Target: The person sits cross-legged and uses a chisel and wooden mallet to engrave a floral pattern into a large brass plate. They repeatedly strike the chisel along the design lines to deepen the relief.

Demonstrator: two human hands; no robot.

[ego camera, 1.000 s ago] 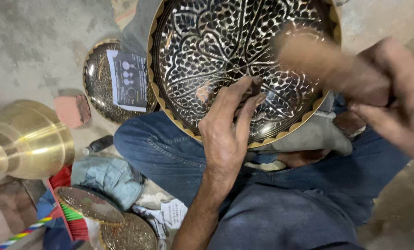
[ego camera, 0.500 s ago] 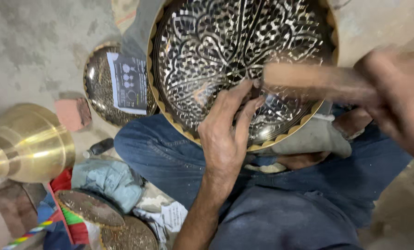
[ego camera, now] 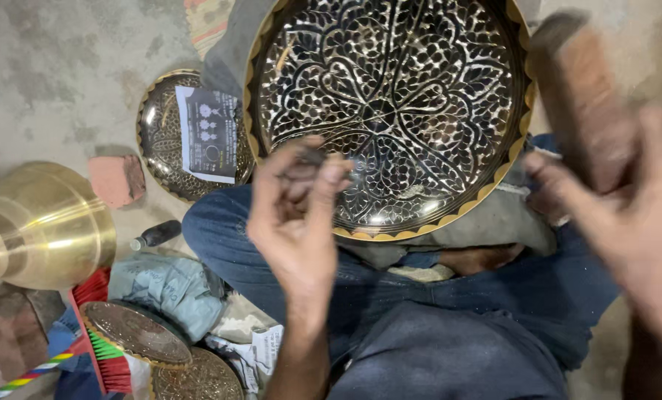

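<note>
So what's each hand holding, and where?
Right hand grips a wooden mallet by its lower end. Left hand pinches a small dark tool in its fingertips.

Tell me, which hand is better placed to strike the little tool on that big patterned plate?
The right hand, probably: it holds a wooden mallet raised beside the engraved plate. The left hand is busy pinching a small dark tool against the plate's surface.

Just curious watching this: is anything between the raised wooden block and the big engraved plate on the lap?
Nothing visible. The right hand holds the wooden block beside the engraved plate; the left hand pinches a small tool at the plate's lower part.
</note>
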